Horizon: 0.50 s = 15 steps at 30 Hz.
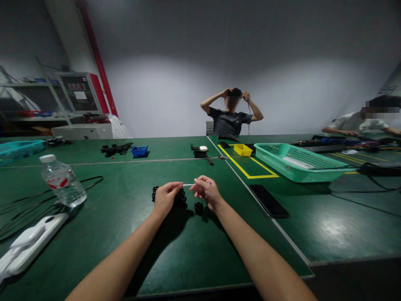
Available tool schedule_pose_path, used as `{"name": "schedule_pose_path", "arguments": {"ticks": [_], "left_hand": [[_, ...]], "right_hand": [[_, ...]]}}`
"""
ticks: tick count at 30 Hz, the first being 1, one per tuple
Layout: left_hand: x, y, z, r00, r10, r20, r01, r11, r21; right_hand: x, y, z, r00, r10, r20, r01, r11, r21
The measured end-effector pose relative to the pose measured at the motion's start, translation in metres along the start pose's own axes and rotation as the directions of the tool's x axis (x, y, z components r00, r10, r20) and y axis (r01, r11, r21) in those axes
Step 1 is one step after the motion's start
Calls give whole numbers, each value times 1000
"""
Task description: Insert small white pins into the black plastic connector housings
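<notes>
Between my two hands runs a thin silvery rod (188,184), perhaps a screwdriver shaft, lying level above the table. My left hand (165,198) pinches its left end between thumb and fingers. The other end goes into the closed fingers of my right hand (207,192), where any handle is mostly hidden. Behind and beneath my left hand sits a cluster of black parts (181,199), partly covered by it. A small black block (199,207) rests on the green table (188,255) just below my right hand, apart from it.
A phone (268,201) and a green basket (300,165) are to the right. Farther back stand a yellow bin (242,150), a blue bin (139,151) and black pieces (115,149). At left are a water bottle (62,182), cables and a white power strip (34,242). Two people sit beyond.
</notes>
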<state>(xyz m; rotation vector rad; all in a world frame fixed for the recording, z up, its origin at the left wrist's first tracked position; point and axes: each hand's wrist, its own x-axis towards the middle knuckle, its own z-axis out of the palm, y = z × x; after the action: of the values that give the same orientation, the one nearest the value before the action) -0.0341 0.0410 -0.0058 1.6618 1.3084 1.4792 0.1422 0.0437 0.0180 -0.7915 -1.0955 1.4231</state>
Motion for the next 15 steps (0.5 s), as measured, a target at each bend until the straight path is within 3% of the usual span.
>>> {"name": "schedule_pose_path", "arguments": {"ticks": [8,15], "left_hand": [[0,4,-1,999,7,-34,-8,1000,-10],[1,4,-2,999,11,-41,-12,1000,-11]], "right_hand": [[-5,0,0,995,-75,59,77,996,-33],[-7,-2,1,996,-67,57,71,996,-62]]}}
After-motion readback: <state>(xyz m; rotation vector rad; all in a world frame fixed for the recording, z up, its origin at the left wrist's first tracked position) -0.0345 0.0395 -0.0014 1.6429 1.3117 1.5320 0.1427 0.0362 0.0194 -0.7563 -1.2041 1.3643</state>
